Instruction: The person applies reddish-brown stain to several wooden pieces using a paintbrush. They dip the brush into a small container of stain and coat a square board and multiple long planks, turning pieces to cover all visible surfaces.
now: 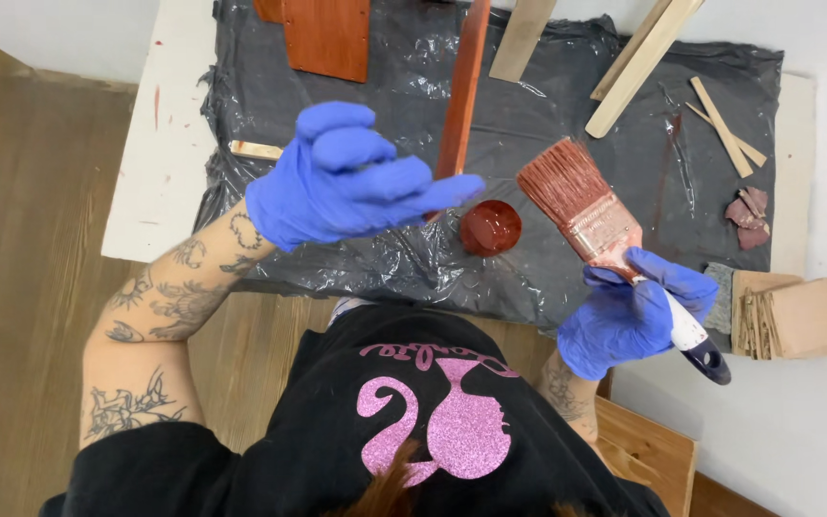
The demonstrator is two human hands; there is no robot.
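My left hand (356, 182), in a blue glove, is raised over a black plastic sheet (413, 86). Its fingers close around the near end of a long red-stained wooden strip (461, 86), which runs away from me; the strip's tip is hidden behind the fingers. In my right hand (629, 311), also gloved in blue, is a flat paintbrush (591, 215) held by its white and dark handle. The red-stained bristles point up and left. A small round pot of red stain (490, 227) sits on the sheet between my hands.
A red-stained board (327, 38) lies at the sheet's far edge. Bare wooden slats (638, 62) and thin sticks (725, 129) are at the far right, with reddish scraps (748, 218). A stack of small wood squares (796, 318) and a grey sponge (720, 297) sit right.
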